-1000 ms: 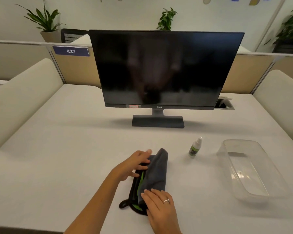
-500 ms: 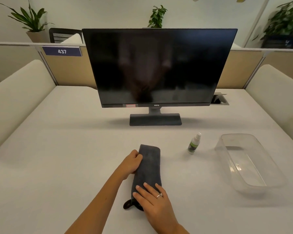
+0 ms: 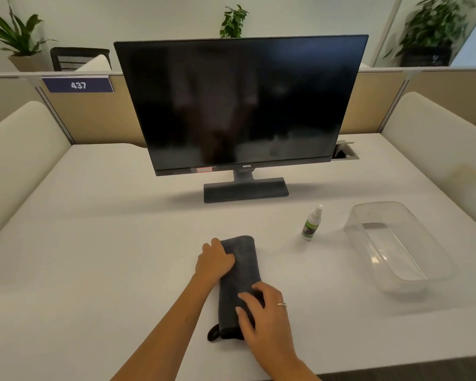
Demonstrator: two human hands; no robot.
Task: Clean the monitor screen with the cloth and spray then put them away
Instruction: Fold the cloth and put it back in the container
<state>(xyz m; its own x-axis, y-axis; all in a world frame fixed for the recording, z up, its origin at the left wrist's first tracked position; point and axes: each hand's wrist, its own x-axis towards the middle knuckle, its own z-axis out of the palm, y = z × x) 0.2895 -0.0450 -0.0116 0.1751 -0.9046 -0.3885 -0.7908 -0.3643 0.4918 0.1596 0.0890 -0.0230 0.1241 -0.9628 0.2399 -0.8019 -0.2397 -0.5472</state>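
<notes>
Head view: left hand (image 3: 214,260) grips the folded cloth (image 3: 239,273), right hand (image 3: 261,314) flat, hiding its near end.

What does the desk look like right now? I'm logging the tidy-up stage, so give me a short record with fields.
cloth: dark grey cloth, folded into a long strip on the desk
left hand: left hand grips the cloth's far end
right hand: right hand, fingers bent, rests on the near end
spray: spray bottle upright, right of the cloth, untouched
bin: clear plastic bin, nothing visible inside
monitor: monitor screen dark
</notes>
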